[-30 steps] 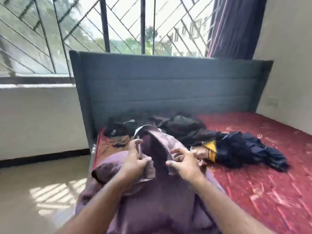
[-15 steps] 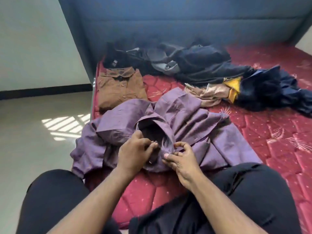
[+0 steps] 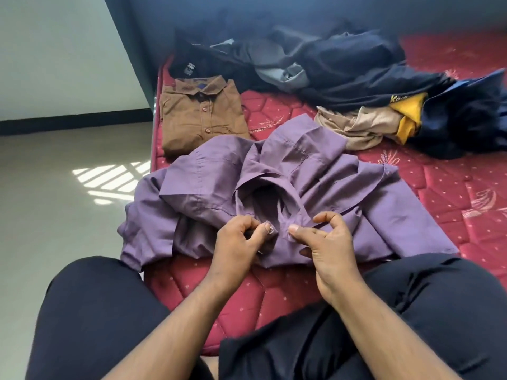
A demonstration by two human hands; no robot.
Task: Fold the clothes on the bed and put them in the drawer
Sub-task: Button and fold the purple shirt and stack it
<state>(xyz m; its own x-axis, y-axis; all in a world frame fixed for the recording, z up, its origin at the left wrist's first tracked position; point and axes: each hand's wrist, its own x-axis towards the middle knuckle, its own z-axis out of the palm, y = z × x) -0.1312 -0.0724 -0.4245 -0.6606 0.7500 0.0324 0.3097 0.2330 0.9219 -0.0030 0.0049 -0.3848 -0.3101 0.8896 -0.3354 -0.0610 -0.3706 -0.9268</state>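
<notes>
I see the purple shirt point(image 3: 315, 171) lying rumpled on the red mattress point(image 3: 452, 193), collar up. My left hand point(image 3: 236, 242) pinches its button placket, and my right hand point(image 3: 326, 242) pinches the opposite edge.

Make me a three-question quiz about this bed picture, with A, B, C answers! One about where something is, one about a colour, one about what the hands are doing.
1. Where is the brown shirt?
A. On the floor
B. On the mattress, beyond the purple shirt
C. On the person's lap

2. What colour is the mattress?
A. Red
B. Green
C. White

3. What are the left hand and right hand doing?
A. Resting flat on the mattress
B. Lifting the brown shirt
C. Pinching the purple shirt near its collar

Answers:
1 B, it lies folded by the mattress's left edge.
2 A, red quilting shows between the clothes.
3 C, both hands' fingers curl on the cloth, a button by the left thumb.
</notes>
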